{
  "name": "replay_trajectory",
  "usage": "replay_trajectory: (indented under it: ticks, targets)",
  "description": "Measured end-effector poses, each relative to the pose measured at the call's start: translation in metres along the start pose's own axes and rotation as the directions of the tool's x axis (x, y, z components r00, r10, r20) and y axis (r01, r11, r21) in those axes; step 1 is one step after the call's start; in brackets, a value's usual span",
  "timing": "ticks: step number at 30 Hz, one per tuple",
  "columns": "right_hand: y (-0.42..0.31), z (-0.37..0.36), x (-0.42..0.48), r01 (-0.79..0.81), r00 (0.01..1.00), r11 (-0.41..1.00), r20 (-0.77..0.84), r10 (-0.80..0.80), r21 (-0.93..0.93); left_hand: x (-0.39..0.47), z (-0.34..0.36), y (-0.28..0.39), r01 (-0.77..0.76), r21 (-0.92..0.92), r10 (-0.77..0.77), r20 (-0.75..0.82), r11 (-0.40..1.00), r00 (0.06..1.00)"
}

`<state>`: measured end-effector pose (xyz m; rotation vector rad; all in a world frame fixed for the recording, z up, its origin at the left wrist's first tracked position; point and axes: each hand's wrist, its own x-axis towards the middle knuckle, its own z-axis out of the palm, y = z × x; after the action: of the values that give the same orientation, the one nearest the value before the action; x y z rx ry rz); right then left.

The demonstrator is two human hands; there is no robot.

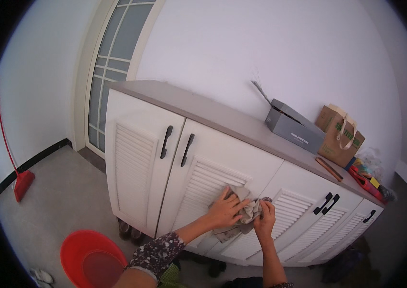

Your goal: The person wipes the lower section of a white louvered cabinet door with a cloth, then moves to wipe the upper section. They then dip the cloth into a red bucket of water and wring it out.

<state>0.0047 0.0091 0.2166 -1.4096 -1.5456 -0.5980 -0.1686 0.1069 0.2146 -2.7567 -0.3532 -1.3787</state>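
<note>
A crumpled grey-beige cloth [250, 212] lies between my two hands, against the louvred doors of a white cabinet [225, 144]. My left hand [225, 210] rests on the cloth's left part with its fingers spread, pressing it towards the door. With bent fingers, my right hand [265, 219] pinches the cloth's right edge. Part of the cloth hangs down below my left hand. Black handles are fixed to the doors, one of them [187, 150] up and left of my hands.
A red basin [70, 248] holding water stands on the floor at lower left; shoes [136, 235] sit under the cabinet. On its grey top are a grey box [293, 131], a brown paper bag [333, 138] and a brown strip-like object [328, 169]. A red broom [23, 183] leans on the wall.
</note>
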Motion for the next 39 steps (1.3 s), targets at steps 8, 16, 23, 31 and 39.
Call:
replay_trajectory:
  ticks: [8,16,23,31,39]
  targets:
    - [-0.074,0.045,0.083,0.178,0.955,0.954,-0.191,-0.227,-0.242,0.004,-0.08,-0.04,0.192,0.276,-0.132,-0.222,0.942,0.966]
    - [-0.108,0.121,0.067,0.452,0.877,0.843,-0.026,-0.479,-0.291,-0.064,-0.053,-0.085,0.295,0.356,-0.187,-0.307,0.887,0.933]
    - [-0.102,0.136,0.052,0.539,0.84,0.834,0.146,-0.522,-0.116,-0.104,-0.025,-0.084,0.459,0.241,-0.363,-0.352,0.855,0.863]
    - [-0.129,0.128,0.068,0.562,0.826,0.826,0.008,-0.563,0.037,-0.106,-0.065,-0.08,0.426,0.056,-0.364,-0.428,0.903,0.827]
    - [-0.157,0.16,0.111,0.556,0.83,0.831,0.038,-0.556,0.003,-0.049,-0.126,-0.111,0.323,0.28,-0.167,-0.463,0.904,0.87]
